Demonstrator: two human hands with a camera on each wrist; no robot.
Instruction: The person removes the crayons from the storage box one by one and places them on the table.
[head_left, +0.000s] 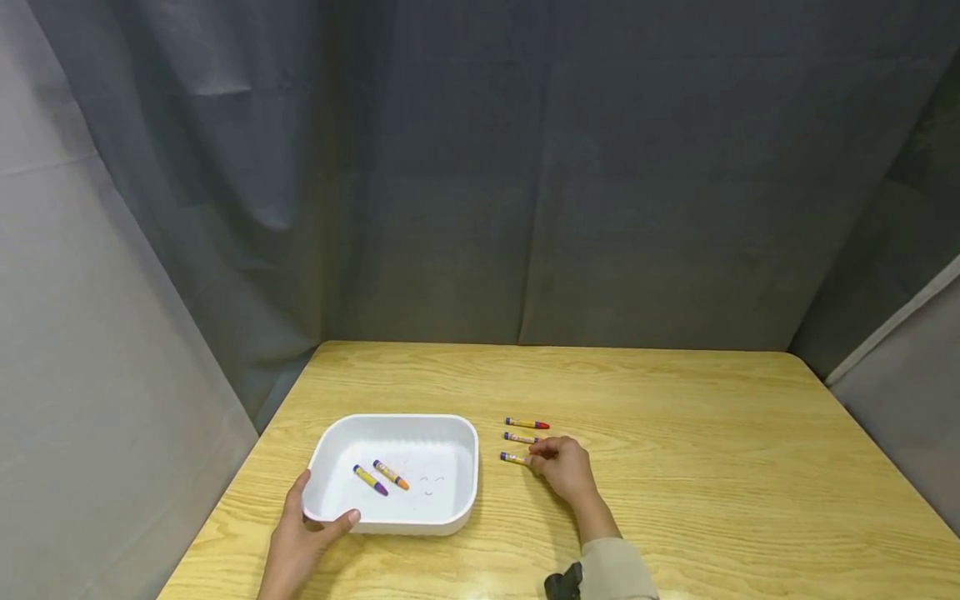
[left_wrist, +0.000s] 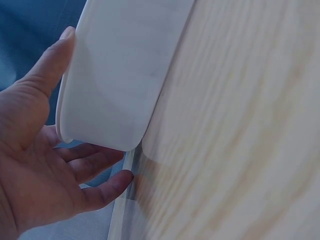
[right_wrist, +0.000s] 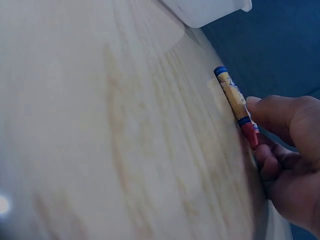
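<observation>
A white tray (head_left: pixel 450 467) lies on the left of the wooden table (head_left: pixel 675 417). Inside it are a purple-tipped crayon (head_left: pixel 371 480) and an orange-tipped crayon (head_left: pixel 391 474). My left hand (head_left: pixel 315 518) holds the tray's near-left corner, thumb (left_wrist: pixel 50 65) on the rim and fingers (left_wrist: pixel 100 165) curled beneath the tray (left_wrist: pixel 120 75). Right of the tray, three crayons lie in a column: the far one (head_left: pixel 527 423), the middle one (head_left: pixel 518 437) and the near one (head_left: pixel 513 457). My right hand (head_left: pixel 536 454) pinches the near crayon (right_wrist: pixel 234 100) at its red-tipped end with curled fingers (right_wrist: pixel 280 120).
Dark grey curtains close off the back and both sides. The table's left edge runs just beyond the tray (right_wrist: pixel 210 7). Bare wood stretches across the right half and the back of the table. A beige sleeve (head_left: pixel 615 571) covers my right forearm.
</observation>
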